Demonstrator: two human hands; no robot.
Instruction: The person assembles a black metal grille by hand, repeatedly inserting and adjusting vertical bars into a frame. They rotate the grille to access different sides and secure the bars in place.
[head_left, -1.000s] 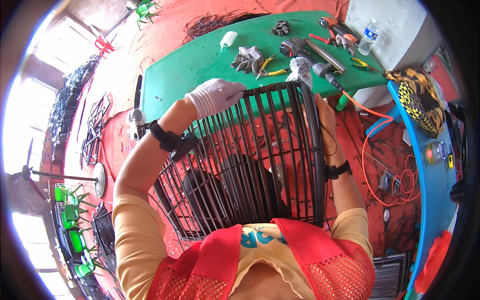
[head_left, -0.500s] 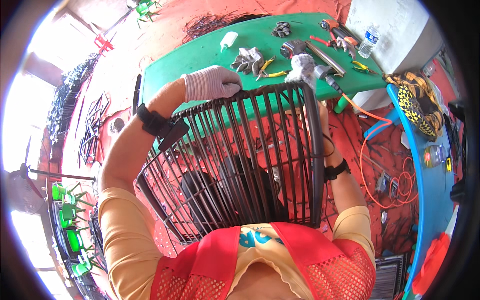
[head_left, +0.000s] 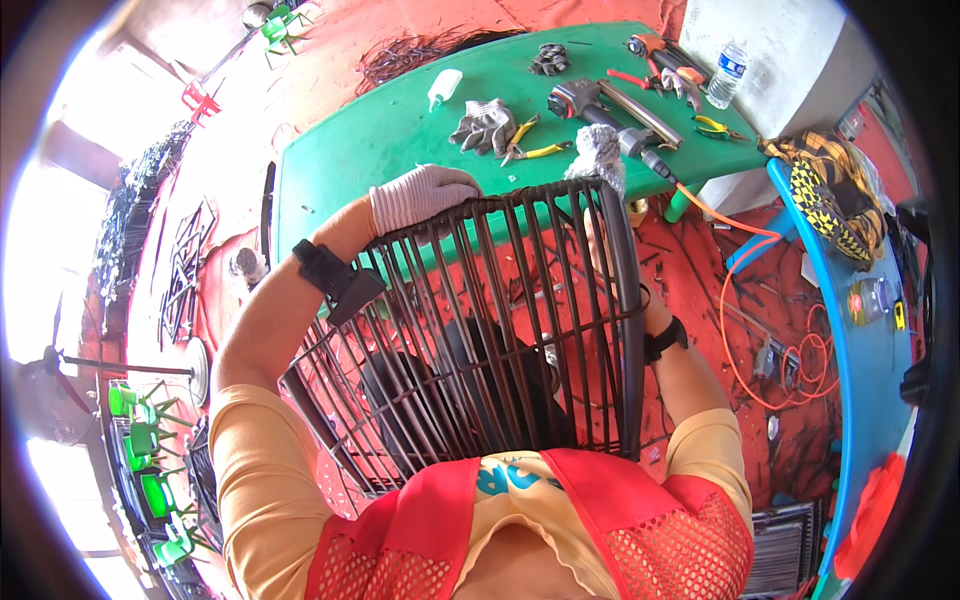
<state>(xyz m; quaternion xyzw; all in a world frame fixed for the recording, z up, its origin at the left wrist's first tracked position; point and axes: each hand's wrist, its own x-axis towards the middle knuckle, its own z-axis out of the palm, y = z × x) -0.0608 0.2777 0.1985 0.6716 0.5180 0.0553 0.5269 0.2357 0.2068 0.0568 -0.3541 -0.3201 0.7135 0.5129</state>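
Note:
A dark brown slatted frame (head_left: pixel 500 345), made of long strips with crosswise strands, stands tilted against my lap. My left hand (head_left: pixel 425 197), in a pale striped glove, is closed over its far top rail, fingers bent down past the edge. Behind the right side of the frame is my right hand (head_left: pixel 598 245), which looks ungloved. Slats and the thick side post cover most of it, so its fingers are hard to read. A fuzzy grey-white bundle (head_left: pixel 598 155) shows just beyond the frame's top right corner.
On the green table (head_left: pixel 340 160) lie grey gloves (head_left: pixel 485 128), yellow-handled pliers (head_left: pixel 535 150), a power tool (head_left: pixel 610 115), a white squeeze bottle (head_left: pixel 444 88) and a water bottle (head_left: pixel 728 75). An orange hose (head_left: pixel 722 300) trails to the red floor beside a blue table (head_left: pixel 860 370).
My left hand has gone from a rounded fist to a flatter grip over the rail and sits slightly lower. The frame's top has dipped a little. The view has shifted slightly.

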